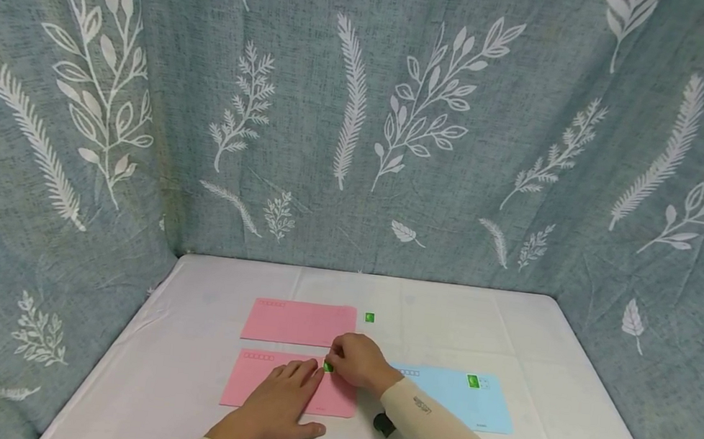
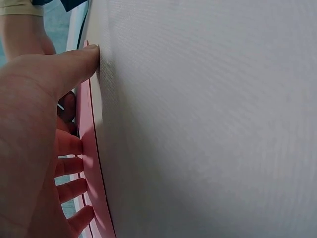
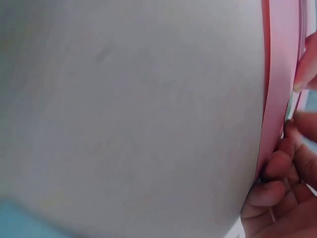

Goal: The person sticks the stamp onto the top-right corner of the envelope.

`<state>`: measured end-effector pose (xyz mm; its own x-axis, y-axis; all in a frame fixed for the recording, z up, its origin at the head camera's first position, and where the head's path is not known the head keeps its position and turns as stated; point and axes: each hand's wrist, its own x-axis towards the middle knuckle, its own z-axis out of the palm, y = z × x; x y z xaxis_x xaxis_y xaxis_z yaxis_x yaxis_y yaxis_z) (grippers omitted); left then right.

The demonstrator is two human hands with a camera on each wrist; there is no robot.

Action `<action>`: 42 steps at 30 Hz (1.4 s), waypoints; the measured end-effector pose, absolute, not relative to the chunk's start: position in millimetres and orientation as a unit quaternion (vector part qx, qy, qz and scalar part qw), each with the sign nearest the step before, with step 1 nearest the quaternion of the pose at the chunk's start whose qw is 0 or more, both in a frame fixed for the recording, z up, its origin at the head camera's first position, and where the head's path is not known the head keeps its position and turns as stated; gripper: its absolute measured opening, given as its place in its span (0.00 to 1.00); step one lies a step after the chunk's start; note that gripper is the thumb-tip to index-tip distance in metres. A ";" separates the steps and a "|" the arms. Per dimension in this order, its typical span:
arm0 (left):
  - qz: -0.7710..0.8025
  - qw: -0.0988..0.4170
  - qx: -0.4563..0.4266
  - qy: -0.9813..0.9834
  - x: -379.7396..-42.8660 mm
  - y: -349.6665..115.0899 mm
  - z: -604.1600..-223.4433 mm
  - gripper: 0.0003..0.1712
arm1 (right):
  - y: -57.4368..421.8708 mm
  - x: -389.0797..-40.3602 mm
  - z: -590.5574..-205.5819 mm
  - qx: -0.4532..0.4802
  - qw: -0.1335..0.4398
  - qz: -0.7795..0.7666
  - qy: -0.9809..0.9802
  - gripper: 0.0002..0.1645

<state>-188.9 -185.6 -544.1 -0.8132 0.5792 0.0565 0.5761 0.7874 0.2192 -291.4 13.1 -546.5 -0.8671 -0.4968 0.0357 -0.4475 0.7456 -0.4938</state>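
The near pink envelope (image 1: 245,380) lies flat on the white table. My left hand (image 1: 281,405) rests on it with straight, spread fingers, the thumb out over the tablecloth. At the envelope's upper right corner, a small green stamp (image 1: 328,367) is pinched by the fingertips of my right hand (image 1: 360,360). Left fingertips reach right beside that stamp. In the right wrist view, the stamp's edge (image 3: 289,109) shows as a thin green strip between my fingertips and the pink paper. From the left wrist side, the left fingertips (image 2: 81,218) touch the envelope.
Behind lies a second pink envelope (image 1: 298,320), with a loose green stamp (image 1: 370,317) to its right. A blue envelope (image 1: 442,400) at the right carries a green stamp (image 1: 473,381). A small dark object (image 1: 382,424) sits partly under my right forearm. Patterned curtains (image 1: 296,133) surround the table.
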 end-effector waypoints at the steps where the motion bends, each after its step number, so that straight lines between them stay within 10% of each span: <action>1: 0.112 0.003 0.307 0.945 -188.9 -185.8 -545.9 0.55 | 14.6 -291.5 -546.6 -0.258 0.052 -0.255 0.930 0.10; 42: 0.100 0.003 0.283 0.954 -168.1 -175.4 -553.1 0.56 | 31.1 -280.1 -541.3 -0.266 0.078 -0.292 0.916 0.07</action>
